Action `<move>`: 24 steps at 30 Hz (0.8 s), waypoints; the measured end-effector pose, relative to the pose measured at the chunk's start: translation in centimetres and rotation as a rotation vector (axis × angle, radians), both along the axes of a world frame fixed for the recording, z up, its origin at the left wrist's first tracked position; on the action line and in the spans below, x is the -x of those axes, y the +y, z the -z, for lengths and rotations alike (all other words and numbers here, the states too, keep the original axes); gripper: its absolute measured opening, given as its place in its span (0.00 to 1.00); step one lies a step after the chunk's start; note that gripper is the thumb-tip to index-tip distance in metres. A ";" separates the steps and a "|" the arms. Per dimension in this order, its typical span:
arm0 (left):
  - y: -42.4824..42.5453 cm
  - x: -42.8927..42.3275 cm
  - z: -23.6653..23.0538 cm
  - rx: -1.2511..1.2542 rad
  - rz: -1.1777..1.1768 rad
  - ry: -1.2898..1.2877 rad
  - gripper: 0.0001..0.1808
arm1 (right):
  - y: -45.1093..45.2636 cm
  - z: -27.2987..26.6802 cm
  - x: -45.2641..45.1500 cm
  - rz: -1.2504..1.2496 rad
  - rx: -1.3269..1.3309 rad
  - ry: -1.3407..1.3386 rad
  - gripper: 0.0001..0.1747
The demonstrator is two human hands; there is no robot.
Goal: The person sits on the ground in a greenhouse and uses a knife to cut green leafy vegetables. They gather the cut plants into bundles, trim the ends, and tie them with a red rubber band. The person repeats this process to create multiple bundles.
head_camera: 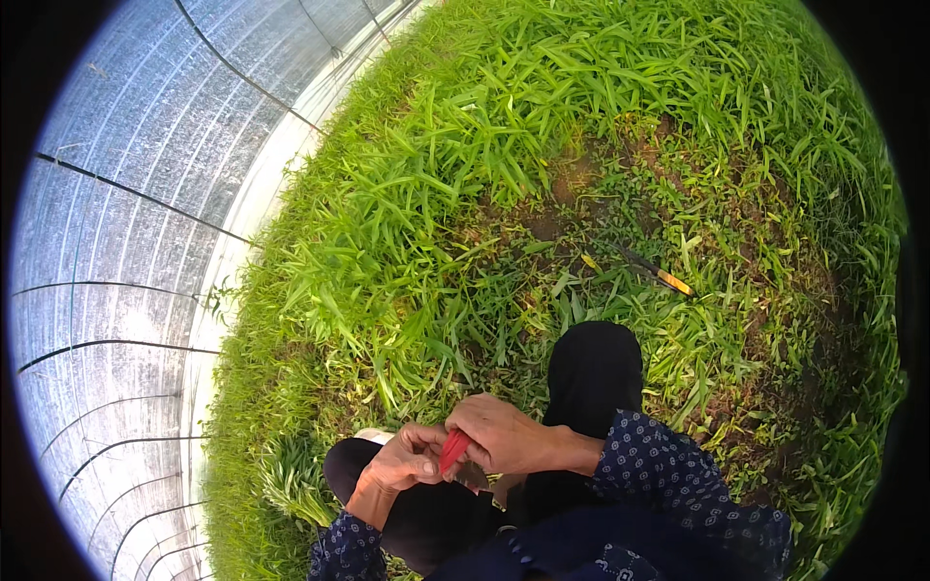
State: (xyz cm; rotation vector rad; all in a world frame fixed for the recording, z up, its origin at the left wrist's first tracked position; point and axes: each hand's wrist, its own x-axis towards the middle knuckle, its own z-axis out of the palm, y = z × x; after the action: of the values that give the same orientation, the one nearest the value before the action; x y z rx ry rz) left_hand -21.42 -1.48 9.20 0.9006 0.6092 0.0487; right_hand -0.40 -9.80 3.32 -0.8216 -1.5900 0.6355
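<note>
Over my lap, my left hand (pixel 410 457) and my right hand (pixel 501 436) meet around a folded strip of red material (pixel 455 449), pinched between the fingers of both. Whether it is cloth or plastic film I cannot tell. Below the hands a part of something pale and flat shows, too small to name. A tool with a yellow-and-black handle (pixel 672 280) lies on the cut greens ahead of my knee; its dark blade points up and left, partly hidden among leaves. A bundle of cut leafy greens (pixel 298 483) rests on the ground to the left of my left knee.
Dense long-leaved green plants (pixel 508 131) stand ahead and to both sides. Bare soil (pixel 574 178) with low weeds and cut leaves lies ahead. On the left rises a curved greenhouse wall of translucent sheeting (pixel 167 145) on dark hoops. My knees (pixel 597 363) are bent close to the ground.
</note>
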 end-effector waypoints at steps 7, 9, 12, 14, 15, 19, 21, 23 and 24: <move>-1.8 0.2 -2.6 0.083 0.477 -0.104 0.32 | -4.8 -2.1 2.1 -0.232 0.022 0.054 0.14; -1.1 -0.4 -2.7 -0.030 0.698 -0.065 0.30 | -6.1 -1.3 3.0 -0.186 0.040 0.027 0.15; -1.3 -0.4 -1.9 -0.018 0.789 -0.090 0.41 | -8.5 -1.1 4.3 -0.178 0.195 0.035 0.16; -1.7 -0.1 -2.0 0.026 0.777 -0.105 0.46 | -9.4 -0.5 5.5 -0.172 0.331 0.000 0.19; -2.3 0.2 -2.1 0.121 0.742 -0.088 0.48 | -9.6 -0.3 5.9 -0.178 0.451 -0.040 0.21; -3.3 -1.9 -4.3 0.046 0.914 0.024 0.38 | -11.2 0.8 7.2 -0.069 0.660 -0.043 0.19; -3.2 -0.3 -1.8 0.043 0.925 0.032 0.35 | -11.4 -0.5 7.5 -0.144 0.847 0.027 0.15; -4.1 0.7 -1.0 0.147 0.847 -0.068 0.36 | -11.2 -1.4 7.4 -0.236 0.993 0.010 0.13; -4.2 0.9 -1.2 0.152 0.852 -0.050 0.36 | -12.1 -0.9 8.1 -0.004 0.445 -0.044 0.12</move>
State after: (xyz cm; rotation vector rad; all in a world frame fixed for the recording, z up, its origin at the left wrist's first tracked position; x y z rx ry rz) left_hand -22.31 -5.67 10.35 0.9456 0.1431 -0.7293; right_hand -8.51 -21.86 4.22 -1.1646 -1.5094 1.0003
